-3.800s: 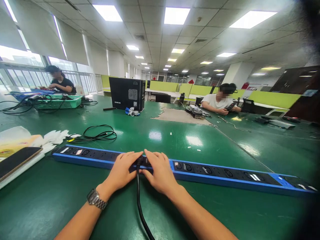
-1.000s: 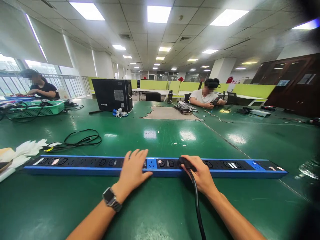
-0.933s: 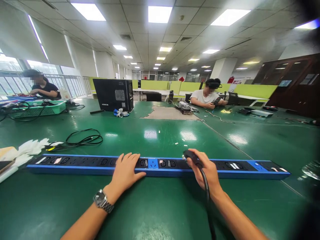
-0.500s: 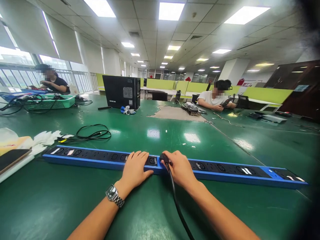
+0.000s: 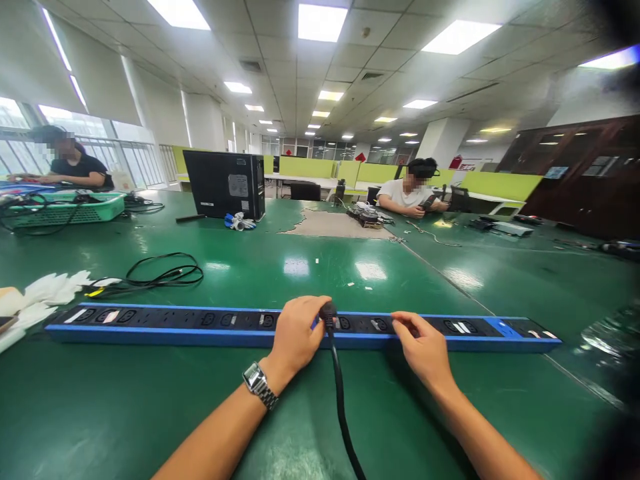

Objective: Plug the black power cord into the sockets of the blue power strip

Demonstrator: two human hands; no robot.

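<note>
A long blue power strip [image 5: 210,337] with a black face and several sockets lies across the green table in front of me. My left hand [image 5: 299,332], a metal-banded watch on its wrist, is closed on a black power plug [image 5: 329,311] at the middle of the strip. How far the plug sits in a socket cannot be seen. Its thick black cable [image 5: 340,400] runs down toward me. Further right along the strip, my right hand [image 5: 424,343] has loosely curled fingers at the strip's edge, a small gap between thumb and forefinger, and nothing visible in them.
A coiled black cable [image 5: 167,272] and white gloves [image 5: 55,293] lie at left. Beyond are a green basket [image 5: 95,210] of cables, a black computer case [image 5: 225,185] and a cardboard sheet [image 5: 330,225]. Clear plastic [image 5: 613,340] lies at right. Two people sit across the table.
My right hand has let go of the plug and moved right along the strip. My left hand has shifted from the strip onto the plug. The view has turned slightly right.
</note>
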